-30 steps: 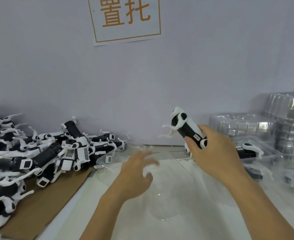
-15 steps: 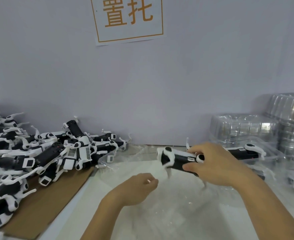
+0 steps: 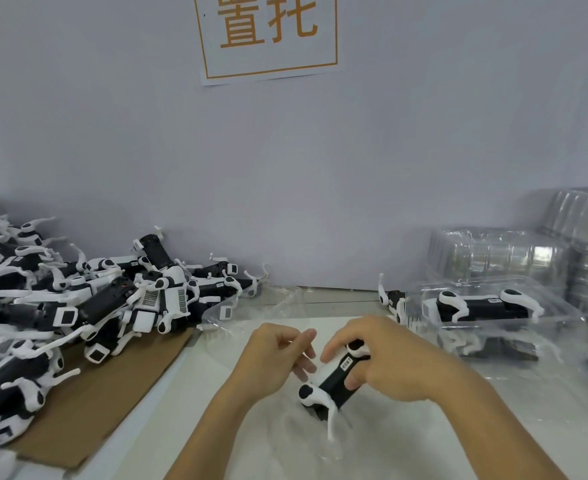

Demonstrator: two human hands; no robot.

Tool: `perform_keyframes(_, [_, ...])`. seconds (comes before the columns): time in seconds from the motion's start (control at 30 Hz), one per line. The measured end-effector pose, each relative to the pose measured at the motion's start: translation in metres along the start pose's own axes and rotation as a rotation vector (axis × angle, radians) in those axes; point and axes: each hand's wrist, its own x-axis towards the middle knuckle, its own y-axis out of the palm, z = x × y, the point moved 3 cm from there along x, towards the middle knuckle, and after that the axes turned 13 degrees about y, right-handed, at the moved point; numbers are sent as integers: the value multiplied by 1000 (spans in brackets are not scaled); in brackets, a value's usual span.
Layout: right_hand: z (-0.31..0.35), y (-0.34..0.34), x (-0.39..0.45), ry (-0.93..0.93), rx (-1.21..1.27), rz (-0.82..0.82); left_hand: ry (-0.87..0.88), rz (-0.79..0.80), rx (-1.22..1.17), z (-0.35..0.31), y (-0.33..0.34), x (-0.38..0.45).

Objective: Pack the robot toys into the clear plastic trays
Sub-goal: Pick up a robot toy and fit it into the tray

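My right hand (image 3: 386, 358) grips a black-and-white robot dog toy (image 3: 330, 386) low over a clear plastic tray (image 3: 285, 441) in front of me; one white leg points down into the tray. My left hand (image 3: 271, 358) hovers right beside the toy's near end with fingers loosely curled, and I cannot tell whether they touch it. At the left, a big pile of the same robot toys (image 3: 78, 299) lies on brown cardboard (image 3: 105, 393). A packed clear tray (image 3: 493, 306) with a robot toy inside sits at the right.
Stacks of empty clear trays (image 3: 500, 254) stand at the back right against the grey wall. Another loose clear tray (image 3: 251, 306) lies by the pile's edge. A paper sign (image 3: 268, 36) with orange characters hangs on the wall above.
My right hand has brought the toy down from chest height, turned it and lowered it toward the tray. My left hand has moved right, up to the toy.
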Motion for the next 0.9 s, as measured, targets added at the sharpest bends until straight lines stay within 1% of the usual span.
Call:
perform_keyframes(0.17, [-1, -2, 1, -69, 87, -52, 40, 36, -1, -1, -1, -2])
perform_keyframes(0.27, [-6, 12, 3, -33, 118, -54, 51, 36, 6, -3, -6, -3])
perform_keyframes(0.3, [-8, 16, 4, -17, 92, -63, 43, 19, 0, -3, -9, -2])
perform_keyframes(0.4, [-12, 14, 6, 9, -161, -130, 19, -34, 25, -2, -13, -2])
perform_keyframes(0.43, [-12, 11, 7, 20, -159, -137, 15, -41, 46, -2, -13, -2])
perform_keyframes(0.5, [-13, 7, 7, 18, -26, -155, 13, -37, 66, -1, -11, -2])
perform_keyframes(0.53, [-13, 8, 7, 11, 0, -173, 12, -34, 70, 0, -10, -2])
perform_keyframes(0.67, [-16, 20, 9, 73, -49, -225, 21, -43, 94, 1, -8, -1])
perform_keyframes(0.73, [-13, 20, 9, 67, -111, -306, 41, -47, 135, 1, -8, -1])
perform_keyframes(0.77, [-9, 20, 9, 36, -116, -322, 56, -46, 165, 0, -8, 0])
perform_keyframes(0.8, [-4, 22, 8, -7, -70, -293, 76, -47, 200, 0, -8, 0])
perform_keyframes(0.87, [7, 31, 8, -71, 94, -125, 127, -59, 275, 0, -9, 1])
perform_keyframes(0.9, [13, 37, 6, -83, 127, -44, 144, -66, 293, 0, -9, 2])
